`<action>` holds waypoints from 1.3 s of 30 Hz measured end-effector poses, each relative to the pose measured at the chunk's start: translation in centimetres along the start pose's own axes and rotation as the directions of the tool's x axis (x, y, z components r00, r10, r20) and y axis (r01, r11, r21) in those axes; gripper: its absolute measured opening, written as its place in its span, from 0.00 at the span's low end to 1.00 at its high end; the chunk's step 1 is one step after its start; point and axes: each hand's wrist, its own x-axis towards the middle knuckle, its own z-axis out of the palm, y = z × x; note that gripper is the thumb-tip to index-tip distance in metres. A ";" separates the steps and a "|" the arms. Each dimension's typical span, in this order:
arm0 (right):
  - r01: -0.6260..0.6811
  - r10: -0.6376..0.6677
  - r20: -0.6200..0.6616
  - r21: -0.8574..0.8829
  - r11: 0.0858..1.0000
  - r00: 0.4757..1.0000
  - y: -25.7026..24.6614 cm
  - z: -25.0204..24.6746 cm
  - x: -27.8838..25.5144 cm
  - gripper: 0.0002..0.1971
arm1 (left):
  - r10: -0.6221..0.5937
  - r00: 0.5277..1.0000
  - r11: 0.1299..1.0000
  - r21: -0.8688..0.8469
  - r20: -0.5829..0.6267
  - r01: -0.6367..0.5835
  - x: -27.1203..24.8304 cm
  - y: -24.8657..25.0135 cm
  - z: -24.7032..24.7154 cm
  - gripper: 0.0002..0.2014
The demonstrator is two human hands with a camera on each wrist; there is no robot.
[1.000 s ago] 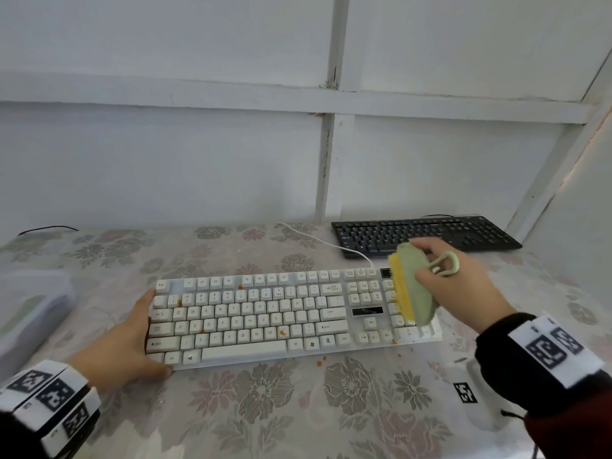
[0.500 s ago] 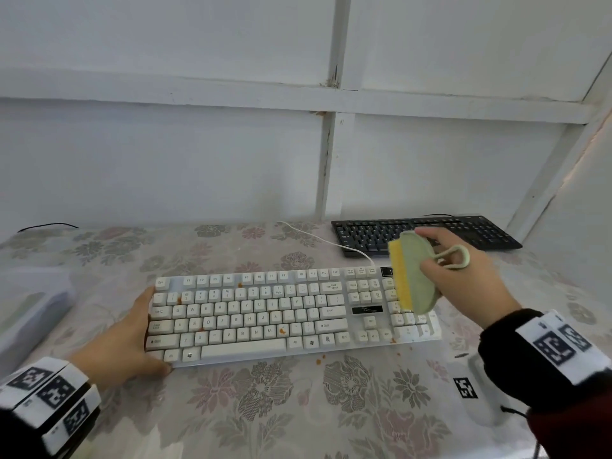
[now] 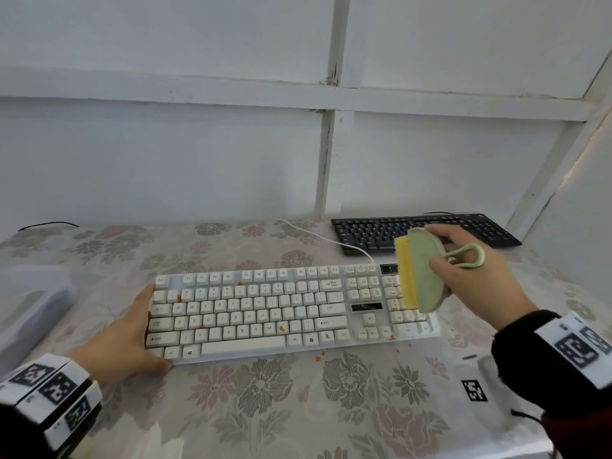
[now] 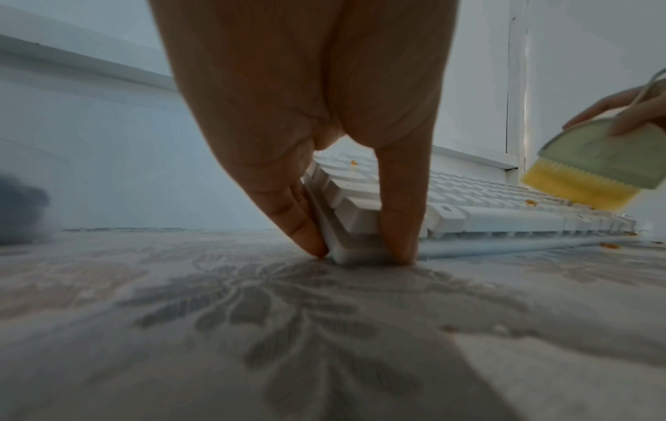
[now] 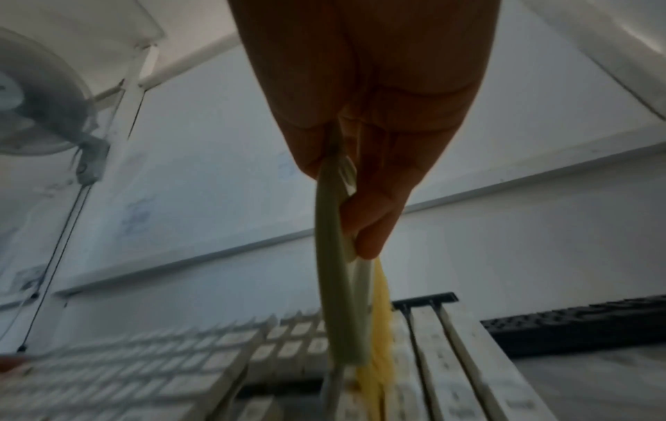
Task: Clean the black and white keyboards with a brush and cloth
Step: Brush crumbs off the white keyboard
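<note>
Green-backed and yellow-bristled, the brush (image 3: 427,270) is gripped in our right hand's (image 3: 470,279) curled fingers over the number pad of the crumb-speckled white keyboard (image 3: 265,313), whose left end our left hand (image 3: 122,339) braces with straight fingers.

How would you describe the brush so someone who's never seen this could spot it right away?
On the floral table lies a white keyboard, with a black keyboard behind it. Over the white one's right end, the right hand holds the brush. Unlike the plain keyboards, it is pale green, with a loop handle and yellow bristles.
</note>
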 end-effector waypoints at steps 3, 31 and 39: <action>-0.019 0.029 0.116 -0.087 0.996 0.993 0.7 1.0 -0.8 0.20 | 0.010 1.000 1.000 0.003 -0.003 -0.010 0.1 0.1 0.0 0.61; 0.024 -0.022 0.055 -0.045 0.999 0.998 -1.5 0.6 0.1 0.20 | -0.007 1.000 1.000 0.005 -0.011 0.007 0.0 0.1 0.0 0.61; -0.027 0.054 0.261 -0.107 0.994 0.964 1.1 2.8 -2.4 0.18 | -0.004 1.000 1.000 0.007 0.005 0.004 0.2 -0.2 -0.1 0.62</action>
